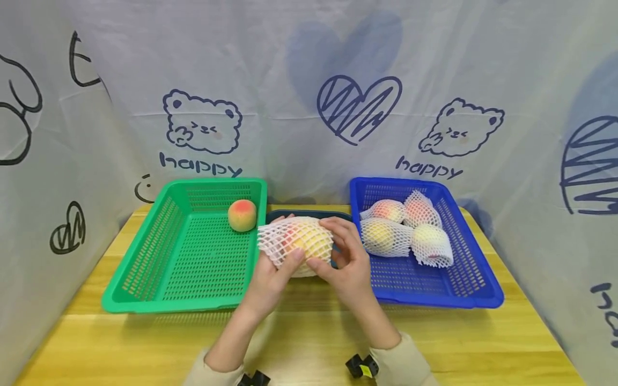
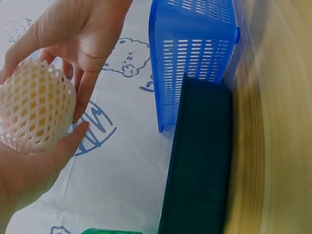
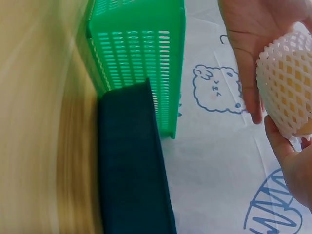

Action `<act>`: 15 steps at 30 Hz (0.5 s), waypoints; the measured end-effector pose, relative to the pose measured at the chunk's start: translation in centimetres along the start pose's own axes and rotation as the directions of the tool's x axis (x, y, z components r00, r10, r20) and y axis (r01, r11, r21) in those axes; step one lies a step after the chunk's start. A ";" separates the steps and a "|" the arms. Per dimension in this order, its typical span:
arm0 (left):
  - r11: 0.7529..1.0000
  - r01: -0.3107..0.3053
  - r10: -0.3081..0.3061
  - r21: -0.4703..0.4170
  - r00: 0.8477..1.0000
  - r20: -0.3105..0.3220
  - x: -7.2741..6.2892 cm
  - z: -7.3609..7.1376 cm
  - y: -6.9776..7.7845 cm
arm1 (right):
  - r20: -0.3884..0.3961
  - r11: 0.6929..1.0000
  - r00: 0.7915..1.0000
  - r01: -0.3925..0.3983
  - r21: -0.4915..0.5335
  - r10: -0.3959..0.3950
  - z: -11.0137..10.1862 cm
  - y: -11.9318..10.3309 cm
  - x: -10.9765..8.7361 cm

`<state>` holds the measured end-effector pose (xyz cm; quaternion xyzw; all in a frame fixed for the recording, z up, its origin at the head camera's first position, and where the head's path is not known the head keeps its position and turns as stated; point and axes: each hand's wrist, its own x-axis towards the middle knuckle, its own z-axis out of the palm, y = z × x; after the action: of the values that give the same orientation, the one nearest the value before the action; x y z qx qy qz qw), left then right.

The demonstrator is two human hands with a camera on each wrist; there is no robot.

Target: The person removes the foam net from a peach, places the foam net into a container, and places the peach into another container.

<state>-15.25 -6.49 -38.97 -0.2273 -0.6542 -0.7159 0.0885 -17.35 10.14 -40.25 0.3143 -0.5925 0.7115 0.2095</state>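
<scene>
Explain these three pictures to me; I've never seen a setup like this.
There is no robot here: a person works with two bare hands, the left hand and the right hand. The wide picture comes from a camera on the head, looking forward and down. The other two come from cameras on the wrists, so the scene appears sideways.

On the wooden table stand a green basket with one bare peach, a blue basket with four netted peaches, and a dark container between them. Both hands hold another peach in a white net.
</scene>
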 end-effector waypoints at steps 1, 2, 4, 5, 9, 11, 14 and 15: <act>1.000 -0.004 0.004 0.008 1.000 0.002 0.0 0.0 0.0 | -0.006 1.000 1.000 0.003 0.006 -0.003 -0.1 -0.1 0.0; 1.000 -0.006 0.006 0.011 1.000 0.003 0.0 0.0 0.1 | -0.012 1.000 1.000 0.003 0.011 -0.003 -0.2 -0.2 0.1; 1.000 -0.009 0.009 0.000 1.000 0.002 0.0 -0.1 0.3 | -0.018 1.000 1.000 0.011 0.014 -0.010 -0.4 -0.4 0.2; 1.000 -0.011 0.011 -0.010 1.000 0.002 0.0 -0.2 0.4 | -0.019 1.000 1.000 0.012 0.016 -0.012 -0.4 -0.5 0.3; 0.999 -0.040 0.039 -0.030 0.999 -0.020 -0.1 -0.8 0.9 | -0.036 0.999 0.999 0.031 0.017 -0.031 -0.8 -1.0 0.6; 0.997 -0.073 0.074 0.007 0.996 -0.042 -0.1 -1.2 1.2 | -0.047 0.999 0.998 0.036 0.013 -0.036 -1.0 -1.1 0.7; 0.985 -0.147 0.155 0.086 0.982 -0.105 0.0 -1.6 1.6 | -0.064 0.999 0.997 0.040 0.008 -0.039 -1.4 -1.2 0.8; 0.978 -0.179 0.193 0.108 0.972 -0.134 0.0 -1.7 1.7 | -0.066 0.999 0.997 0.041 0.002 -0.040 -1.6 -1.2 0.9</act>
<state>-14.86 -8.34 -37.47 -0.2310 -0.6554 -0.6868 0.2129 -17.51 11.84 -38.98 0.3027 -0.5776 0.7181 0.2430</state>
